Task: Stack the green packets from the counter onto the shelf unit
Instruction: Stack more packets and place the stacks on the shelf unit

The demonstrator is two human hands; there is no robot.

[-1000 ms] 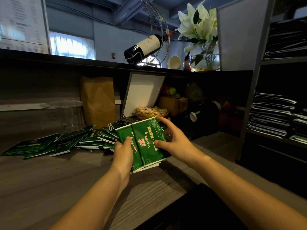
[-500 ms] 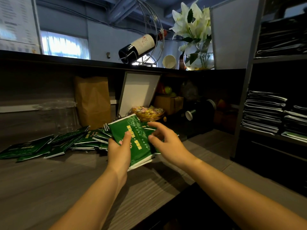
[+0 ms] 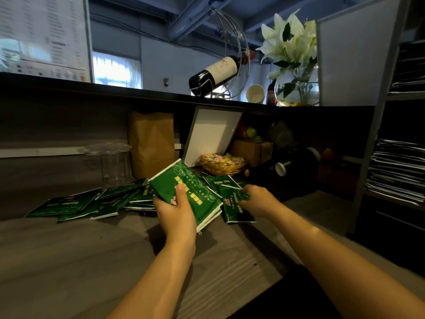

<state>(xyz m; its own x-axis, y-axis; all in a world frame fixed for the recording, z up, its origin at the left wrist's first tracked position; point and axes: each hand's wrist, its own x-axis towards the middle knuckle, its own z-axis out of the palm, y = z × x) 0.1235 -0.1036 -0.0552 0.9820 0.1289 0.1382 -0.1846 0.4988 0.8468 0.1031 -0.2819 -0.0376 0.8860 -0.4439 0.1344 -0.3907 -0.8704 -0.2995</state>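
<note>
- Head view, centre of the frame: my left hand (image 3: 176, 211) grips a small stack of flat green foil packets (image 3: 195, 187) with yellow print. The thumb is pressed on the top face and the fingers are wrapped round the stack's left edge. The stack is held above the grey wood-grain counter (image 3: 69, 261).
- The stack's long axis runs from upper left to lower right of the frame, with the printed face turned up towards me.
- Just right of centre, my right hand (image 3: 258, 200) has its fingers curled over the right edge of a single green packet (image 3: 232, 210), gripping it. That packet's long axis runs nearly top to bottom of the frame. The fingertips are tucked out of my sight.
- A spread of loose green packets (image 3: 69, 203) lies overlapped on the counter from middle left towards the centre, mostly with their long axes left to right. The held stack hides the nearest ones.
- The grey metal shelf unit (image 3: 377, 134) stands at the right edge, cut off by the frame. On it sit piles of flat packs (image 3: 400, 171), seen edge-on; in the dim light I cannot make out their colour.
- Behind the hands stand a brown paper bag (image 3: 151, 143) and clear plastic cups (image 3: 115, 162).
</note>
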